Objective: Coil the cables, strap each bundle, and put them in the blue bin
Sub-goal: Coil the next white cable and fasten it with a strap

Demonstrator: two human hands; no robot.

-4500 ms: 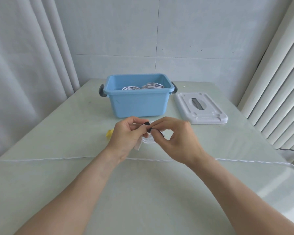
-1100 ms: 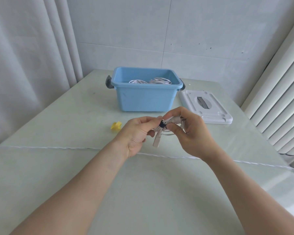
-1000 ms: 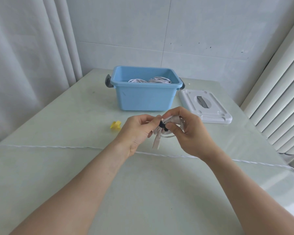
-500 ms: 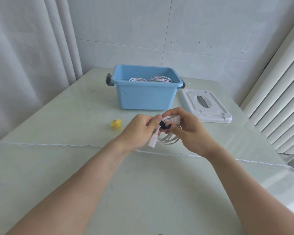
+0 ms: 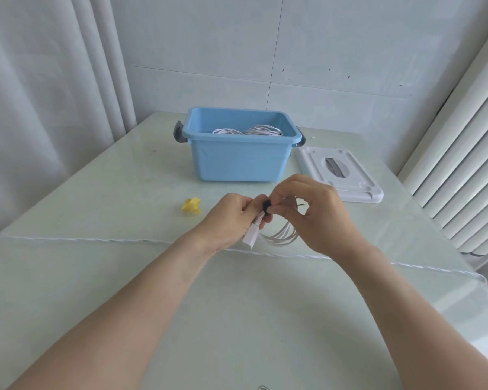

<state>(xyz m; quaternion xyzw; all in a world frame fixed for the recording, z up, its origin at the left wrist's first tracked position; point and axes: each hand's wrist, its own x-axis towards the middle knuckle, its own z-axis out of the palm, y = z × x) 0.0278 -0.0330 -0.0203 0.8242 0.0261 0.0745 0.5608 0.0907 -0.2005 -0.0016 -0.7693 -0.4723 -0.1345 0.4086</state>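
A coiled white cable (image 5: 279,236) hangs between my hands just above the table, in front of the blue bin (image 5: 238,160). My left hand (image 5: 231,220) grips the coil near its white plug (image 5: 251,239), which points down and to the left. My right hand (image 5: 312,212) pinches the black strap (image 5: 266,205) wrapped on the top of the coil. The loops sag below my fingers. Two white cable bundles (image 5: 245,131) lie inside the bin.
The bin's white lid (image 5: 340,173) lies flat to the right of the bin. A small yellow clip (image 5: 191,206) sits on the table left of my hands. A seam (image 5: 96,240) crosses the pale green table. Curtains hang left, a radiator stands right.
The coil has dropped a little toward the table and turned, so its plug points down-left. Both hands stay on the coil and strap.
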